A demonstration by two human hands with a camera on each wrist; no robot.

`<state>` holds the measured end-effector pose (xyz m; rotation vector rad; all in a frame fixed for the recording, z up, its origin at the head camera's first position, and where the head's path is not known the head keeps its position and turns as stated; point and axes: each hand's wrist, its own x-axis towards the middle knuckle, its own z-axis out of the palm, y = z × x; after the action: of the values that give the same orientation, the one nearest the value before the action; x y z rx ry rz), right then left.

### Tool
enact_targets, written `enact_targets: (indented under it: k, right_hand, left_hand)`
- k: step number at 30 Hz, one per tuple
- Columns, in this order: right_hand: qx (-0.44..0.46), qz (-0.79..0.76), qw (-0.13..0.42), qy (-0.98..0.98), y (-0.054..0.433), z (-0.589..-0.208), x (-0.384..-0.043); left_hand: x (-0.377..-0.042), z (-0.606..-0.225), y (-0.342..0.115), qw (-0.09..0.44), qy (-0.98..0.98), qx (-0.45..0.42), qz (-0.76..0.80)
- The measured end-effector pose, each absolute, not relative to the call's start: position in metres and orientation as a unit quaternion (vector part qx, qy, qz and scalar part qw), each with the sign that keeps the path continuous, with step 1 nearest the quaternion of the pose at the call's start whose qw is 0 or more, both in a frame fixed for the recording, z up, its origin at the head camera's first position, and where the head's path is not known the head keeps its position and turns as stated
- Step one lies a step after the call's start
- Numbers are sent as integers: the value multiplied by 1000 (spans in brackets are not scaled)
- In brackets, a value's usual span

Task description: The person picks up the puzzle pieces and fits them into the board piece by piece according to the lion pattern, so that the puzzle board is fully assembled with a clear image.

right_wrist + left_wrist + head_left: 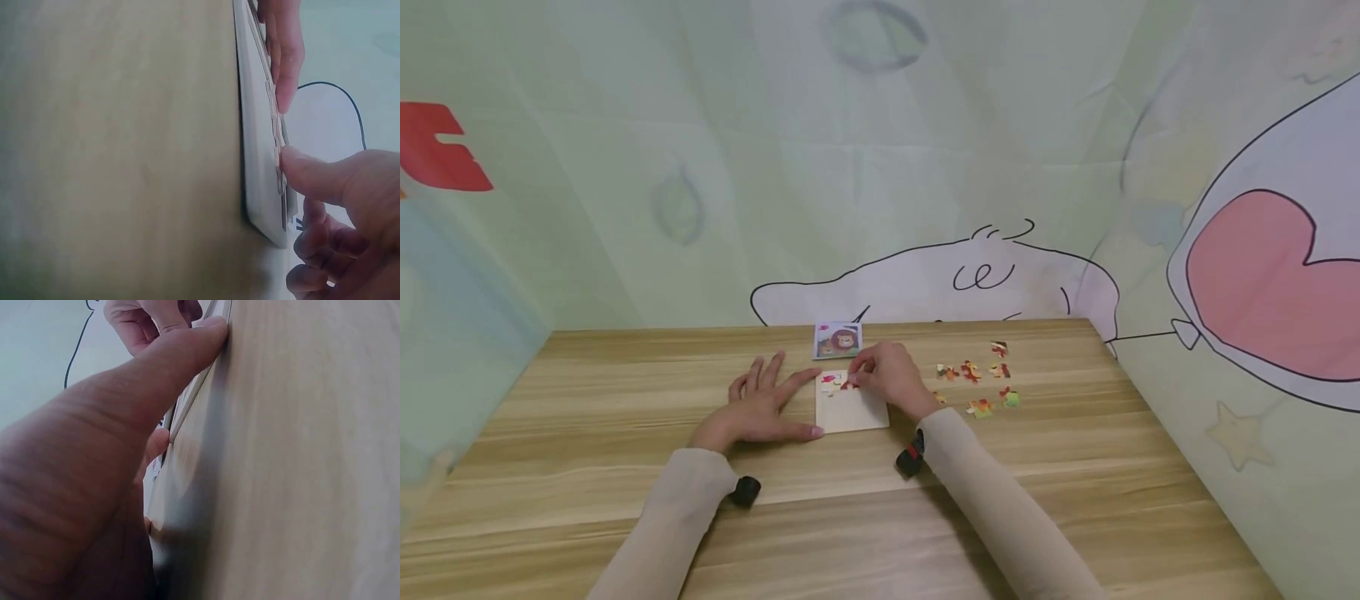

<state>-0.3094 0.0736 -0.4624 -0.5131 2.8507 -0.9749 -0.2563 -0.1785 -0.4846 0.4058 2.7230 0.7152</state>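
Observation:
A pale square puzzle board (852, 412) lies flat on the wooden table, with a few joined jigsaw pieces (831, 382) along its far left part. My left hand (760, 408) is spread beside it, index fingertip at the far left corner and thumb at the near left corner. With curled fingers, my right hand (891, 377) pinches a reddish puzzle piece (847, 385) at the board's far side. In the right wrist view the thumb (312, 175) lies against the pieces on the board (259, 150); the fingers partly hide the piece.
Just behind the board is a picture card (838, 341) with a lion on it. Several loose puzzle pieces (972, 372) are scattered on the table (647, 375) to the right. A printed cloth backdrop (760, 167) rises at the table's far edge.

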Motion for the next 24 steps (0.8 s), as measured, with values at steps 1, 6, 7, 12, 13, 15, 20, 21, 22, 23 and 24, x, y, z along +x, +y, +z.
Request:
enact_targets:
  k: [1, 6, 7, 12, 13, 15, 20, 21, 22, 23, 24]
  right_hand:
    - [-171, -315, 41, 933, 73, -462, -309]
    - [-179, -310, 41, 933, 73, -462, -310]
    - [-181, -309, 40, 933, 73, -463, -311]
    - [-186, -310, 55, 931, 75, -464, -315]
    - [-186, -309, 61, 931, 75, -464, -315]
    - [-183, -310, 72, 930, 74, -464, -316]
    - [-177, -313, 72, 931, 73, -465, -317]
    - [-175, -315, 68, 930, 73, -465, -317]
    - [-174, -317, 65, 930, 74, -465, -316]
    - [-173, -320, 61, 930, 74, -466, -316]
    - [-172, -323, 57, 929, 74, -467, -316]
  left_hand:
    - [-256, -484, -178, 148, 947, 141, 249]
    - [-257, -484, -178, 149, 947, 140, 248]
    - [-256, -483, -178, 149, 947, 140, 249]
    - [-256, -482, -177, 151, 946, 139, 253]
    - [-255, -482, -177, 151, 946, 138, 253]
    - [-255, -481, -178, 151, 945, 138, 254]
    - [-253, -479, -178, 151, 944, 143, 256]
    - [-253, -479, -178, 151, 944, 143, 255]
    - [-252, -478, -177, 151, 945, 143, 254]
    - [-252, -478, -177, 151, 945, 143, 253]
    - [-252, -478, -176, 150, 945, 143, 252]
